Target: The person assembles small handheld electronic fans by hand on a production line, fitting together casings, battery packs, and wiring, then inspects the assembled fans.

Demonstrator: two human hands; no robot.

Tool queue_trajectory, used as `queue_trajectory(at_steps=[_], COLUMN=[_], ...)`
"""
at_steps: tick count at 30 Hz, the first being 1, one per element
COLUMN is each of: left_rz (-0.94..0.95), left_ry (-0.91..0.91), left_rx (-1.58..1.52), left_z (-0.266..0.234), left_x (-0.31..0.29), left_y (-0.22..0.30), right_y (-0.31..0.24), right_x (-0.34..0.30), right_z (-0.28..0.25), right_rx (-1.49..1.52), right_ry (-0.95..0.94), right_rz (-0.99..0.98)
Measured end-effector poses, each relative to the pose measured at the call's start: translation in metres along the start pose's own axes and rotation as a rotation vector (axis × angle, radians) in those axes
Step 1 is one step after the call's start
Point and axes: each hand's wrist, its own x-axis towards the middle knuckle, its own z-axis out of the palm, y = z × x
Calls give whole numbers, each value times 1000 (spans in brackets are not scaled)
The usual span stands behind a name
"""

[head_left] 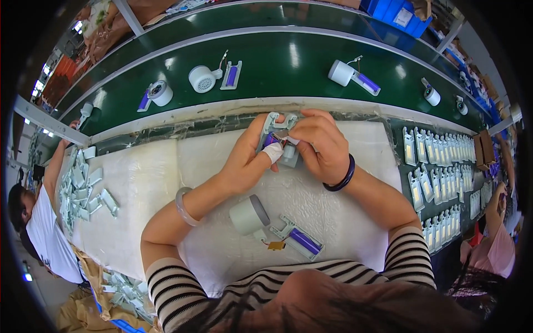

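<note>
Here, left hand (244,158) & right hand (319,144) both gripped the grey holder (276,139) between them, near the mat's (166,177) far edge.

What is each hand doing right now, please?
Left hand: closed on the pale plastic holder with the purple cell.
Right hand: closed, fingers pinching a small part at the same holder.

Pale grey plastic holder (276,140) with purple battery cell, held tilted above white padded bench's far edge
</note>
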Motion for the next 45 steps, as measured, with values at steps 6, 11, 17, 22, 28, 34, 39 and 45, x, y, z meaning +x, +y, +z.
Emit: queue_trajectory(at_steps=[6,11,17,22,28,34,39,45], left_rz=[-4,4,83,99,91,150,167,159], left_ry=[-10,-9,-26,-11,39,61,63,63], left_rx=[52,58,87,68,226,282,389,360], left_z=[-1,0,-2,2,4,4,4,6], left_x=[1,2,1,1,1,4,2,4], left_y=[-1,-1,-3,-3,-4,-4,-1,2], right_y=[1,2,-2,-5,-7,-9,-7,0], right_x=[0,1,2,3,7,9,10,13], right_z=[-1,0,0,-4,-6,-8,-8,-12], right_rx=[-5,-23,-1,-54,-121,-125,-115,-90], right_ry=[9,18,-35,-61,-77,-79,-85,-122], right_rz=[4,0,12,24,-1,3,-29,-67])
